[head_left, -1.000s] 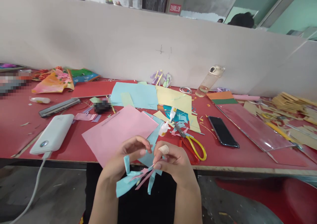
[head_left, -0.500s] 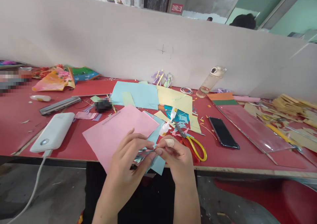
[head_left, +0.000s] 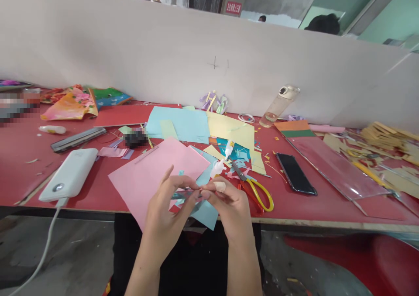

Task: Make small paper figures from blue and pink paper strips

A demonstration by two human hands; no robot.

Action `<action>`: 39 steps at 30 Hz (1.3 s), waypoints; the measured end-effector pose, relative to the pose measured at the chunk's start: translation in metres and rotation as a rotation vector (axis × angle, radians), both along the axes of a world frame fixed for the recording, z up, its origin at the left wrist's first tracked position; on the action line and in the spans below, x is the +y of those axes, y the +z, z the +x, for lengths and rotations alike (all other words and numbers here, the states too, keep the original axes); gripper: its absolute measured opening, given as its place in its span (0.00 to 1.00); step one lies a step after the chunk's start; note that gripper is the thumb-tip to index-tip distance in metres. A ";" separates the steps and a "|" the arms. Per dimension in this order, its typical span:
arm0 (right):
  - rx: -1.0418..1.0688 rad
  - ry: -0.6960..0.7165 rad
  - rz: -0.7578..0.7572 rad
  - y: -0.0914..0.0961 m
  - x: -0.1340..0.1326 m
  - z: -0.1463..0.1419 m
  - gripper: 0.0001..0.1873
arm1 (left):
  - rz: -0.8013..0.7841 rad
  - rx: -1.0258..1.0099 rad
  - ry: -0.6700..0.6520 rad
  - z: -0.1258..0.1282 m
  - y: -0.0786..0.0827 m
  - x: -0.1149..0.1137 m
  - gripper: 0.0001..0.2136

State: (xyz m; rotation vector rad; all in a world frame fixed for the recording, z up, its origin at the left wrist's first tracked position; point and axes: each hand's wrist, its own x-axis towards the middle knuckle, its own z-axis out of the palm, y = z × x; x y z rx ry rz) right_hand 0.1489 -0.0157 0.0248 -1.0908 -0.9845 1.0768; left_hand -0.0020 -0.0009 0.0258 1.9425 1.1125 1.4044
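Both my hands meet at the near edge of the red table (head_left: 327, 204). My left hand (head_left: 166, 213) pinches a small bundle of light blue and pink paper strips (head_left: 185, 195) between thumb and fingers. My right hand (head_left: 229, 208), with a plaster on one finger, pinches the same bundle from the right. Most of the bundle is hidden behind the fingers. Under the hands lie a pink paper sheet (head_left: 153, 171) and a light blue sheet (head_left: 204, 211). A small glue bottle (head_left: 222, 160) and yellow-handled scissors (head_left: 253, 187) lie just beyond my right hand.
A white power bank (head_left: 70, 173) with cable lies at left, a black phone (head_left: 295, 173) at right. Blue and yellow sheets (head_left: 203, 128), paper scraps, a clear bottle (head_left: 278, 106), a clear plastic sheet (head_left: 334, 167) and cardboard strips (head_left: 389, 136) cover the table. A white partition (head_left: 163, 56) stands behind.
My hands have risen from below the table edge to above it. The blue and pink strips that hung loose are now gathered tightly between the fingertips.
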 end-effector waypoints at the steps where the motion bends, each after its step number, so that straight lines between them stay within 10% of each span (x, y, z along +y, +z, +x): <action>1: -0.015 0.000 0.006 0.001 0.000 -0.001 0.01 | 0.006 -0.014 0.006 0.000 0.000 0.000 0.08; 15: -0.119 -0.046 0.031 0.006 -0.002 -0.004 0.04 | -0.149 -0.222 -0.012 0.002 0.002 0.000 0.05; 30: 0.067 0.342 0.037 -0.007 -0.003 0.018 0.10 | -0.765 -0.548 -0.531 -0.010 0.001 0.007 0.12; 39: -0.040 0.304 0.075 -0.005 -0.007 0.024 0.06 | -0.727 -0.518 -0.571 -0.006 0.003 0.005 0.08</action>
